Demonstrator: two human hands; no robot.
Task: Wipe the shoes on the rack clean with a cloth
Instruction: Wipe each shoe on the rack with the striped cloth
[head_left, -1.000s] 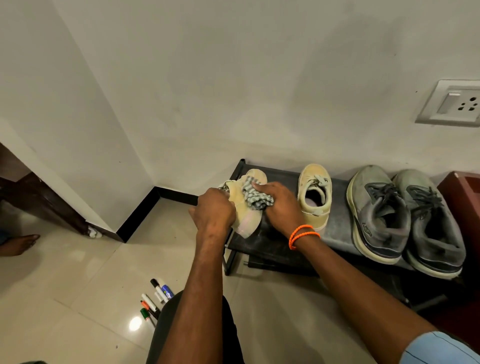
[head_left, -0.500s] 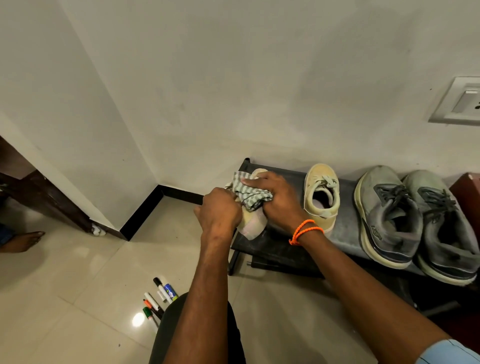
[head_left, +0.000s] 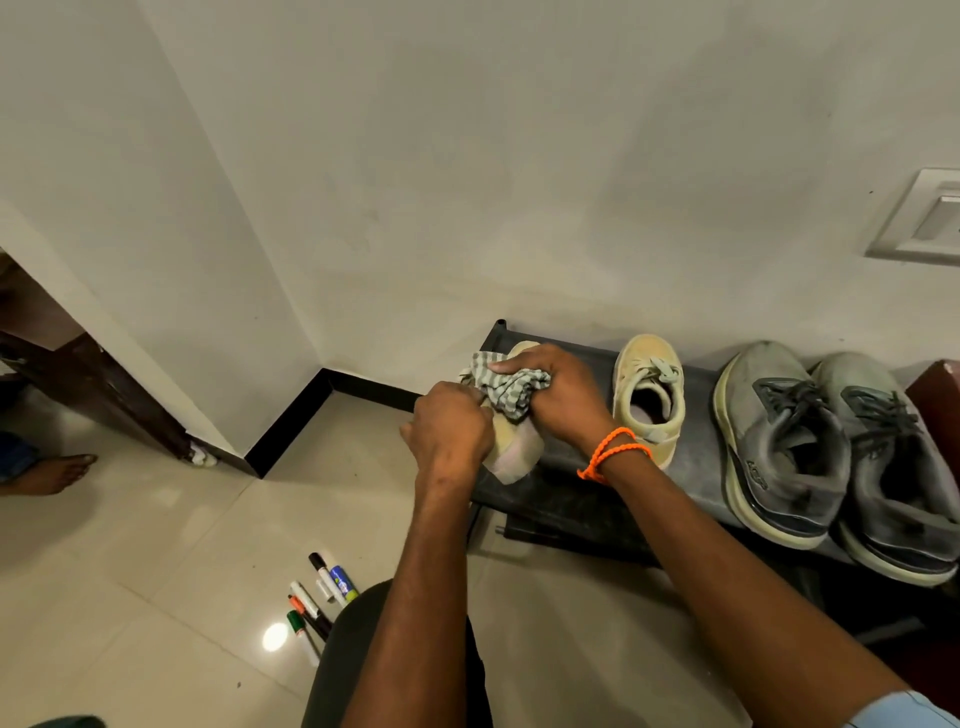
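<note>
Wiping is under way on the first cream shoe (head_left: 514, 452), held tilted over the left end of the rack (head_left: 587, 499). It is gripped by the left hand (head_left: 449, 431), fingers curled round its side. The striped cloth (head_left: 506, 387) is bunched in the right hand (head_left: 563, 397), fingers closed over it and pressed on the shoe's upper. The second cream shoe (head_left: 649, 400) and the grey pair (head_left: 779, 441) sit on the rack, apart from the cloth; dust is visible on the grey pair. Judged progress: early, one of four shoes in work, three likely left.
</note>
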